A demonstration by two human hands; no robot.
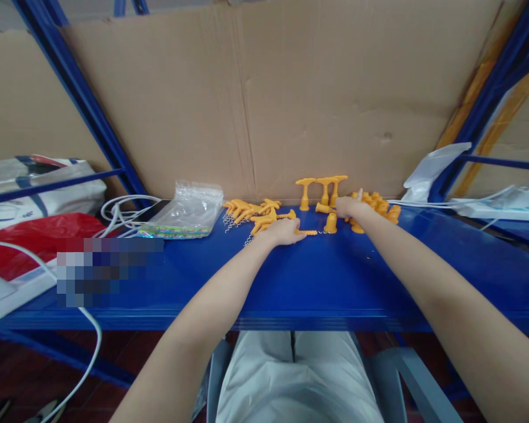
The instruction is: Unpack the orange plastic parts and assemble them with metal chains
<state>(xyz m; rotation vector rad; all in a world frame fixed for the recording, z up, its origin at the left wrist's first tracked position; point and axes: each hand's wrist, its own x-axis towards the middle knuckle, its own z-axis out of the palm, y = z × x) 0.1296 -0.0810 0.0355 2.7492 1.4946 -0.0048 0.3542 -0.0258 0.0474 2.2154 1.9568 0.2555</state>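
My left hand (283, 231) rests on the blue shelf (317, 276), fingers closed on an orange screw-shaped plastic piece (307, 232) with a thin metal chain. My right hand (349, 206) reaches further back, fingers pinched on an orange piece (325, 208) lying on its side. An upright orange nut-like piece (331, 223) stands between the hands. Three assembled orange bolts (321, 189) stand against the cardboard. A pile of orange bolts with chains (251, 212) lies left of my left hand. Several orange nuts (381, 208) are heaped behind my right hand.
A cardboard sheet (291, 100) backs the shelf. A clear plastic bag (187, 210), white cables (123, 212) and a red bag (44, 238) lie to the left. A white bag (432, 170) and a white power strip (498, 207) sit at the right. Blue frame posts flank both sides.
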